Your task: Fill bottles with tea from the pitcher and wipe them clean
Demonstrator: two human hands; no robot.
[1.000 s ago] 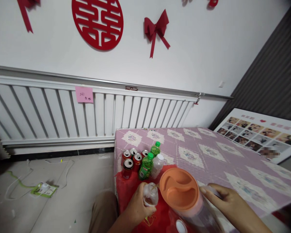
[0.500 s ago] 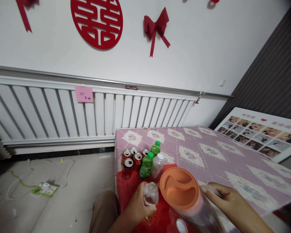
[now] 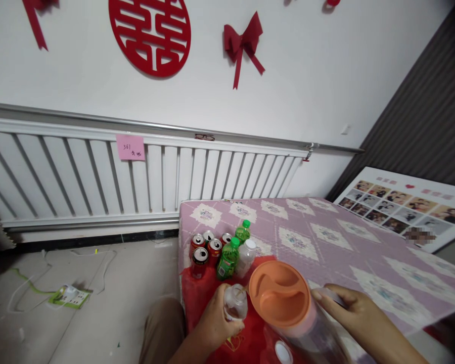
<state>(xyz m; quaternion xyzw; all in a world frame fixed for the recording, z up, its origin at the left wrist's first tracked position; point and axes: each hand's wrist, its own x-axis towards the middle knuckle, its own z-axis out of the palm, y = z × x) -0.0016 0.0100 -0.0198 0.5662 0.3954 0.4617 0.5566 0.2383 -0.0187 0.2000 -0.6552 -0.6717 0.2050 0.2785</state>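
Note:
My left hand (image 3: 216,321) is wrapped round a clear plastic bottle (image 3: 235,302) with an open mouth. By its handle, my right hand (image 3: 352,311) grips a clear pitcher (image 3: 314,336) with an orange lid (image 3: 280,294). The pitcher tilts toward the bottle, and a thin brownish stream runs from its spout into the bottle's mouth. Some liquid shows inside the bottle. Below the pitcher a white cap (image 3: 283,352) is partly in view. Behind the bottle stand a green-capped bottle (image 3: 228,260), a white-capped clear bottle (image 3: 245,258) and another green bottle (image 3: 243,232).
Several opened drink cans (image 3: 200,262) stand left of the bottles, on and beside a red cloth (image 3: 200,298) over the patterned mattress (image 3: 296,240). A radiator (image 3: 159,177) lines the wall. A power strip (image 3: 70,297) with cables lies on the floor.
Both hands keep nearly the same places, and the pitcher stays tilted. The liquid in the bottle looks slightly higher. The view has shifted a little.

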